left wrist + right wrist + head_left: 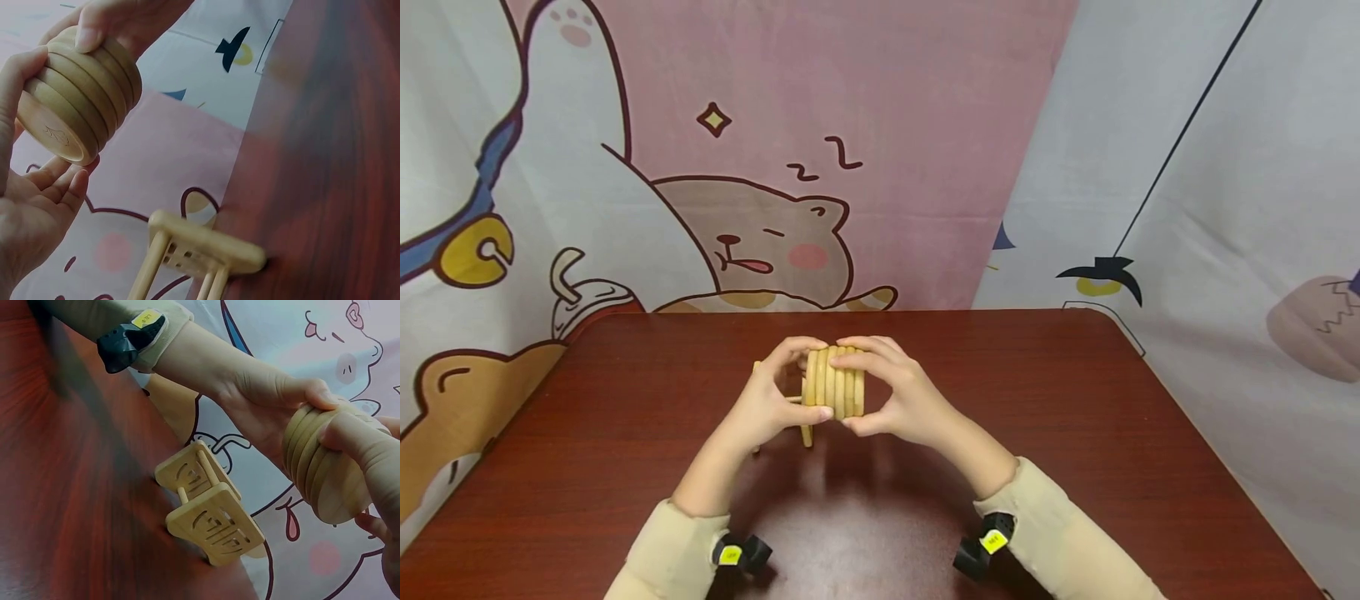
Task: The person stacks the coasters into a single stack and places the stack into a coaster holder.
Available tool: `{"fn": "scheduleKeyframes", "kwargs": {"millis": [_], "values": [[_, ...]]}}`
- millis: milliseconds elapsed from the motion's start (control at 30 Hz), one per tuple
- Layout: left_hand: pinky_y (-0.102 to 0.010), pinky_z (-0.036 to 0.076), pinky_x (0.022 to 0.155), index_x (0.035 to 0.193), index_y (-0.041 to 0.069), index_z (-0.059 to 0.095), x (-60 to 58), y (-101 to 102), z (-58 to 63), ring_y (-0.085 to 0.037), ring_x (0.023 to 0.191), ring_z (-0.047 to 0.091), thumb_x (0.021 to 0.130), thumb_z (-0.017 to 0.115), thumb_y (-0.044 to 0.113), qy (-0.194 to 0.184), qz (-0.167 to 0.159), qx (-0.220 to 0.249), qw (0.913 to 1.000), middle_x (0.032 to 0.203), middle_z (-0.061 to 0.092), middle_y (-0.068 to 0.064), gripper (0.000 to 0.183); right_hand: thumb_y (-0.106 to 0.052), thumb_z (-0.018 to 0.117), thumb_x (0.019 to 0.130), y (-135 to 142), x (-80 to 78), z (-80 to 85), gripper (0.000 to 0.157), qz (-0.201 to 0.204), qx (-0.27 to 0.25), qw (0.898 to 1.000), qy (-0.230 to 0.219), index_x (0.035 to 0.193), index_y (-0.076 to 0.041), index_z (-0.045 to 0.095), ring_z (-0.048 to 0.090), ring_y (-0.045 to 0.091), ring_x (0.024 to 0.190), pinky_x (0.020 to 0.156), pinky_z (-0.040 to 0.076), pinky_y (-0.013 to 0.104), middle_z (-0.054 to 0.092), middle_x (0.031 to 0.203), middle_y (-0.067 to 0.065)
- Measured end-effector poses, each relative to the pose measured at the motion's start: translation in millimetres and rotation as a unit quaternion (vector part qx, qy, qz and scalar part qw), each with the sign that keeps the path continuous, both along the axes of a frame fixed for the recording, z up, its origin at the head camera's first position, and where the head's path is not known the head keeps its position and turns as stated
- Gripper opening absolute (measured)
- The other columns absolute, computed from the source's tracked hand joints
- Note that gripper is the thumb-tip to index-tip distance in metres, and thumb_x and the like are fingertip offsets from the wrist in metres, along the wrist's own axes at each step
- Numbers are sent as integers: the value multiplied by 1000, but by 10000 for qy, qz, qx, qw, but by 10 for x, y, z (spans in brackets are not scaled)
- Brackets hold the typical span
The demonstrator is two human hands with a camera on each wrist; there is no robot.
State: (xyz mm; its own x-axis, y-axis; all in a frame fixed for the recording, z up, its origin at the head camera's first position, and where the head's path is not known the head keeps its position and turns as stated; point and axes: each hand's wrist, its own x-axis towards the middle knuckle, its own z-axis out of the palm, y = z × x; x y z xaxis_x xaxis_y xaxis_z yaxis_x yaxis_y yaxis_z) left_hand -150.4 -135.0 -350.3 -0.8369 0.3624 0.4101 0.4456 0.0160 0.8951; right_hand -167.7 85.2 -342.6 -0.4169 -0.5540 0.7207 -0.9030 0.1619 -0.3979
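A stack of several round wooden coasters [837, 385] is held up on edge above the table. My left hand [766, 406] grips it from the left, thumb below and fingers over the top. From the right, my right hand [904, 398] grips the same stack with fingers and thumb. An engraved mark shows on the end coaster [59, 134] in the left wrist view. Behind my left hand stands a wooden rack [215, 528] with cut-out side panels joined by rods; in the head view the hand and stack hide much of it.
The dark red-brown table [1037, 400] runs back to a cloth backdrop [925, 150] printed with cartoon animals. Black cameras sit on both wrists, such as the left wrist camera [742, 553].
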Motion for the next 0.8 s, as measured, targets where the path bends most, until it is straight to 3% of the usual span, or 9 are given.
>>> {"fn": "scheduleKeyframes", "kwargs": {"millis": [233, 433, 800], "values": [[-35, 46, 80, 125, 6, 51, -66, -162, 19, -26, 94, 56, 63, 83, -10, 612, 374, -304, 9970, 108, 63, -6, 72, -16, 85, 63, -149, -111, 37, 63, 109, 74, 9999, -93, 121, -11, 63, 46, 23, 121, 97, 40, 39, 55, 131, 7], [-34, 52, 71, 127, 2, 48, -102, -283, 21, -24, 91, 59, 63, 79, -17, 411, 296, -146, 9986, 111, 62, -2, 73, -17, 86, 63, -279, -197, 28, 63, 178, 121, 9996, -156, 121, -10, 63, 45, 21, 122, 98, 38, 37, 54, 131, 6], [-30, 48, 73, 128, 3, 47, -167, -456, -37, -21, 89, 57, 66, 79, -14, 467, 554, -311, 9969, 110, 63, 2, 72, -19, 86, 63, -443, -327, -24, 64, 124, 422, 9984, -361, 123, -12, 62, 44, 17, 123, 99, 37, 34, 54, 132, 4]]}}
